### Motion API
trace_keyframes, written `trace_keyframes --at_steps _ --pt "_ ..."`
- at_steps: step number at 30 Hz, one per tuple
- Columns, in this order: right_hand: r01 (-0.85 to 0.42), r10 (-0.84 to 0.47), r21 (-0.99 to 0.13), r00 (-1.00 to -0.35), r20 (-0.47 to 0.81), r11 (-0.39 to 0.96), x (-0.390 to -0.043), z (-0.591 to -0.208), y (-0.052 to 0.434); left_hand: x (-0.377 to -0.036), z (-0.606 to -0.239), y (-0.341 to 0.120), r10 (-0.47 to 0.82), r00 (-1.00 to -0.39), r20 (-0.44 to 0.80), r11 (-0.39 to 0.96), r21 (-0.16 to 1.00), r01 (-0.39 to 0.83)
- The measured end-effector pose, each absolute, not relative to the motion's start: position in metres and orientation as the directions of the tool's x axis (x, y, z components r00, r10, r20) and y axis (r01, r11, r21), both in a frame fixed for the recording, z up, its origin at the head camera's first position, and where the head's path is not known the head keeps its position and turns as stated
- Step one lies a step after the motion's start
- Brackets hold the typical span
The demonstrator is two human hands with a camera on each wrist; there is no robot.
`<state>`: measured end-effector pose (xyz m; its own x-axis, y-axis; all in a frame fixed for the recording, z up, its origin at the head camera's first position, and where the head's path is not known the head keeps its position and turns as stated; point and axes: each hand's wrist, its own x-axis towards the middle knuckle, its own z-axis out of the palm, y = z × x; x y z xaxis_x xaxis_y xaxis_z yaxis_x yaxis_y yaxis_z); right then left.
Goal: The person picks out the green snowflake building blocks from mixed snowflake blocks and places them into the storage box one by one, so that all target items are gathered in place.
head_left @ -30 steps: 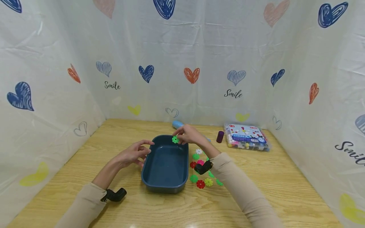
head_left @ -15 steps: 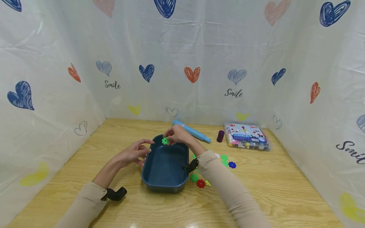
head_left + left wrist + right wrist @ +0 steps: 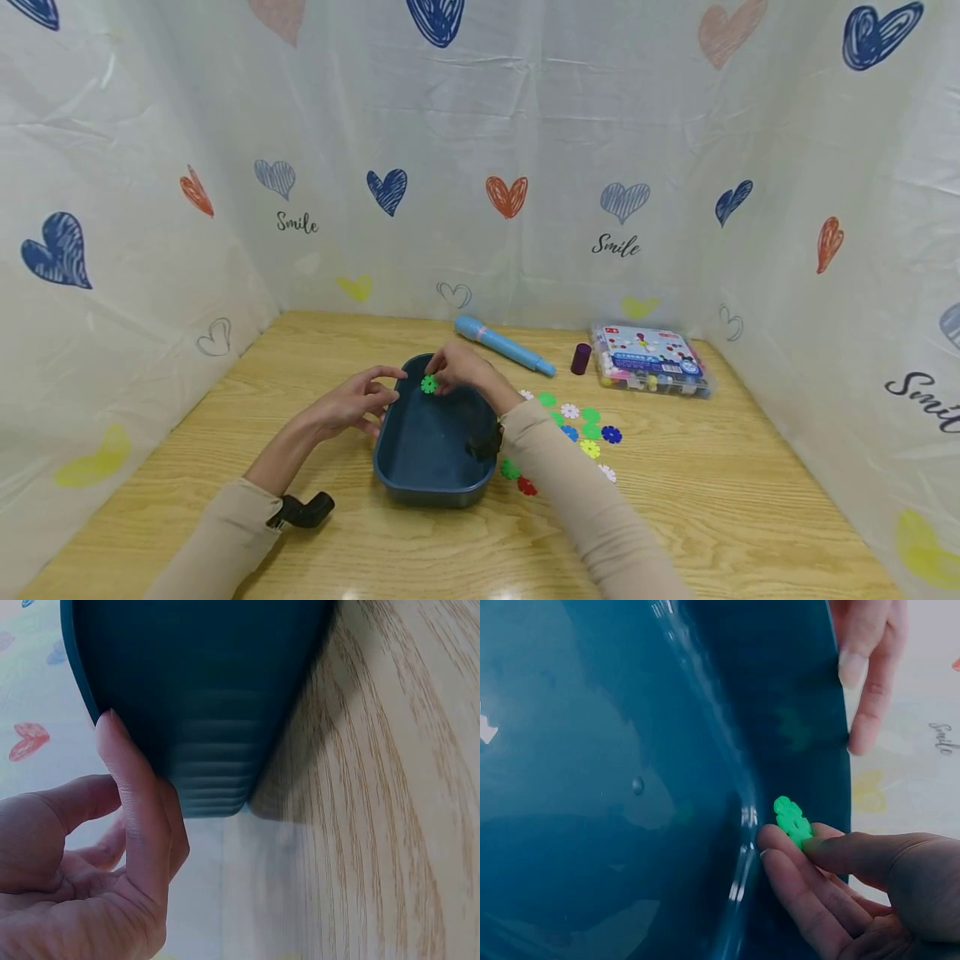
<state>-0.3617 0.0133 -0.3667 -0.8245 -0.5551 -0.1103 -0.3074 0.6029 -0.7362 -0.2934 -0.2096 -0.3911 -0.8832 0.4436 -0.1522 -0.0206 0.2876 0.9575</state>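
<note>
Between thumb and fingers my right hand (image 3: 462,368) pinches a small green flower-shaped plastic disc (image 3: 428,383). It is held inside the far end of a dark blue rectangular basin (image 3: 435,446), and the right wrist view shows the disc (image 3: 793,821) close to the basin's wall. My left hand (image 3: 352,407) is at the basin's left rim. In the left wrist view, fingertips of this hand (image 3: 124,847) touch the basin's rim and outer side (image 3: 217,742), with the fingers fairly straight. No other discs show on the basin's floor.
Several coloured flower-shaped discs, including a blue one (image 3: 612,435), lie right of the basin, partly hidden by the right sleeve (image 3: 577,483). Behind are a light blue tube-like object (image 3: 506,345), a dark purple cylinder (image 3: 581,358) and a clear-sided boxed set (image 3: 651,360).
My right hand has carried the green disc leftward across the basin's far rim, then lower into the basin. More of the blue tube-like object shows. The left hand has stayed in place.
</note>
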Motion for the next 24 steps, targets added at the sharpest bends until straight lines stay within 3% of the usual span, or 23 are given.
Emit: trace_keyframes --at_steps 15,24 --pt "-0.451 -0.530 -0.435 -0.845 -0.072 0.779 -0.357 -0.372 -0.004 -0.293 -0.392 -0.211 0.447 -0.882 -0.149 0.283 0.959 -0.018" --pt "-0.465 -0.540 -0.422 -0.838 -0.074 0.779 -0.356 -0.375 -0.004 -0.293 -0.391 -0.210 0.449 -0.882 -0.146 0.288 0.958 -0.012"
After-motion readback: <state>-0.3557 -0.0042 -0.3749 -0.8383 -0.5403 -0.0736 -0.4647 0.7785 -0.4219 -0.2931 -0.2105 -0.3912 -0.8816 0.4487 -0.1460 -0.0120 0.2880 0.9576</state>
